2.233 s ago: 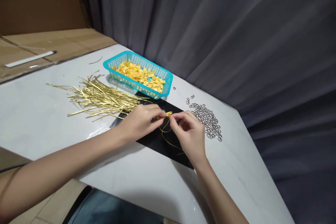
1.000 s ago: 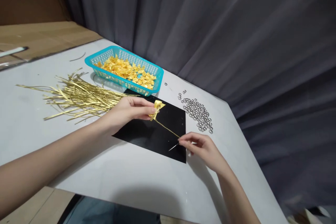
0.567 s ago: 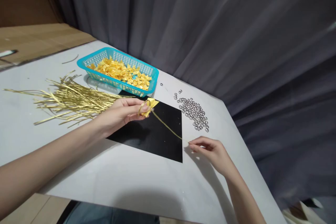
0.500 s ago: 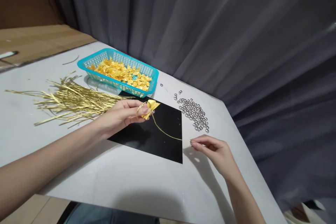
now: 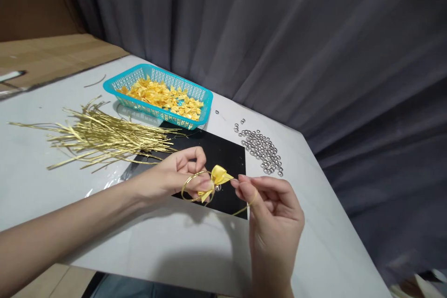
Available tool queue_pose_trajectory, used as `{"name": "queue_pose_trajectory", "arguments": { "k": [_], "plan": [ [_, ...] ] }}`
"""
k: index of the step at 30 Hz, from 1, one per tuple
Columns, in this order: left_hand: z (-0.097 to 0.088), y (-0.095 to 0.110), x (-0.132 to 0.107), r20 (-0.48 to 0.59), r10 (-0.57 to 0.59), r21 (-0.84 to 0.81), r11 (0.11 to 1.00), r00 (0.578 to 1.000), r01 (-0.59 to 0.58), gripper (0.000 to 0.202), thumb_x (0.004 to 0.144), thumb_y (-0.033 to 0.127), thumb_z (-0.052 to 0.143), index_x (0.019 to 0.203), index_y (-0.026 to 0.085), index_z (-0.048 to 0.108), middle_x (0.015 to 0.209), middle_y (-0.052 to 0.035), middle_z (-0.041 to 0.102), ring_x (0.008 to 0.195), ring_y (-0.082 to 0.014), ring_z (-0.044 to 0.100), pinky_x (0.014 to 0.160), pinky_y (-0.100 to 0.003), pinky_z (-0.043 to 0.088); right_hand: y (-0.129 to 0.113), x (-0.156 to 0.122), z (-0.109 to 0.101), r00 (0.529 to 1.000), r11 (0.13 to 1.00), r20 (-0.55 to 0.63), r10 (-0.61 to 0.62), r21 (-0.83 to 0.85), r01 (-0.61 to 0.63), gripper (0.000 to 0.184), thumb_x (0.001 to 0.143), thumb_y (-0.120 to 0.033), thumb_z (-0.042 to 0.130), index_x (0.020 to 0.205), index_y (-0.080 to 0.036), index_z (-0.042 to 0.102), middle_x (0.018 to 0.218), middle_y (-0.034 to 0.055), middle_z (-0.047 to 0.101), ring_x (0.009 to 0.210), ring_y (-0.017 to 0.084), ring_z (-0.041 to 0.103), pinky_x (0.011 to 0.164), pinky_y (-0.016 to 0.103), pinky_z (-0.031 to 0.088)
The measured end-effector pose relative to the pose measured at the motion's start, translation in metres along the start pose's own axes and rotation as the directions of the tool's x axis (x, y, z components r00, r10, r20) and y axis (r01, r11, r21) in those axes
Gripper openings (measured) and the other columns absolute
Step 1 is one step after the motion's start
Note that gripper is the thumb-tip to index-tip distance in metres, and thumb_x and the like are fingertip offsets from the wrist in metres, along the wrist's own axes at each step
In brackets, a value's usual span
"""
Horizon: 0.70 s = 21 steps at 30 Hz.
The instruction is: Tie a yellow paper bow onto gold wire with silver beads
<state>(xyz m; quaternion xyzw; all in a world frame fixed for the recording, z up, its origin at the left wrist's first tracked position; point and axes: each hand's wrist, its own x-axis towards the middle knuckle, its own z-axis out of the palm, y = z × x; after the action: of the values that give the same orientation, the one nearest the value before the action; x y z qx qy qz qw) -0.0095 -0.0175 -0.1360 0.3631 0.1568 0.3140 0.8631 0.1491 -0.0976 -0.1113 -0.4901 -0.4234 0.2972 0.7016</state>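
Between the thumb and fingers of my left hand [image 5: 183, 174] is a yellow ribbon bow [image 5: 220, 175], pinched at its middle. A loop of gold cord [image 5: 187, 180] curves out around the thumb, and a small silver bead [image 5: 218, 187] shows at the bow's knot. My right hand [image 5: 274, 205] is closed just right of the bow, its fingertips pinching the thin gold cord near the bow's tip. Part of that cord [image 5: 248, 205] bends around the right thumb and hangs down to the left. Both hands are held above the black mat [image 5: 228, 153].
A blue plastic basket [image 5: 158, 111] of yellow bows stands at the back of the white table [image 5: 132, 247]. Left of the mat lies a bundle of gold cords [image 5: 111, 135]. Silver beads [image 5: 260, 149] are heaped at the right. Cardboard [image 5: 56, 56] and a grey curtain [image 5: 244, 32] border the table.
My left hand has come down and slightly right with the bow. My right hand has moved left and turned, closing in on the bow; the cord once stretched between them now bends around its thumb.
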Motion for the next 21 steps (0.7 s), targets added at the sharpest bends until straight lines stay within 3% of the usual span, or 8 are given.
{"name": "queue_pose_trajectory", "arguments": {
  "k": [4,9,16,21],
  "plan": [
    [0.001,0.001,-0.001,0.018,0.016,0.0,1.0,1.0,-0.016,0.031,0.067,0.02,0.087,0.065,0.014,0.057,0.058,0.0022,0.067,0.053,-0.0069,0.062,0.051,-0.013,0.045,-0.003,-0.001,0.0,0.996,0.994,0.004,-0.094,-0.054,0.095,0.015,0.073,-0.012,0.081,0.076,-0.02,0.069,0.071,-0.0015,0.078,0.063,0.016,0.076,0.06,0.016,0.062],
    [-0.003,-0.001,-0.003,-0.025,-0.026,0.0,1.0,0.999,0.026,0.018,0.064,0.022,0.089,0.074,0.017,0.075,0.066,0.0007,0.073,0.056,-0.0067,0.064,0.056,-0.015,0.049,-0.008,-0.009,0.003,0.984,0.971,0.01,-0.176,-0.163,0.176,0.018,0.074,-0.009,0.08,0.077,-0.022,0.068,0.073,-0.0032,0.077,0.065,0.013,0.076,0.065,0.016,0.063],
    [-0.001,-0.001,-0.004,-0.073,-0.033,0.02,0.999,0.997,0.035,0.019,0.06,0.022,0.09,0.073,0.018,0.077,0.064,-0.0001,0.073,0.055,-0.008,0.064,0.054,-0.015,0.048,-0.01,-0.012,0.004,0.972,0.944,-0.036,-0.231,-0.25,0.215,0.019,0.072,-0.009,0.081,0.076,-0.021,0.066,0.072,-0.0026,0.075,0.064,0.014,0.076,0.063,0.017,0.063],
    [0.001,0.001,-0.003,-0.094,-0.045,0.019,0.999,0.995,0.046,0.022,0.056,0.023,0.092,0.072,0.018,0.077,0.064,0.0002,0.072,0.053,-0.0077,0.062,0.052,-0.016,0.047,-0.012,-0.011,0.003,0.974,0.933,-0.007,-0.226,-0.289,0.215,0.019,0.072,-0.012,0.081,0.076,-0.021,0.065,0.071,-0.0008,0.075,0.062,0.016,0.075,0.061,0.019,0.063]
  ]
}}
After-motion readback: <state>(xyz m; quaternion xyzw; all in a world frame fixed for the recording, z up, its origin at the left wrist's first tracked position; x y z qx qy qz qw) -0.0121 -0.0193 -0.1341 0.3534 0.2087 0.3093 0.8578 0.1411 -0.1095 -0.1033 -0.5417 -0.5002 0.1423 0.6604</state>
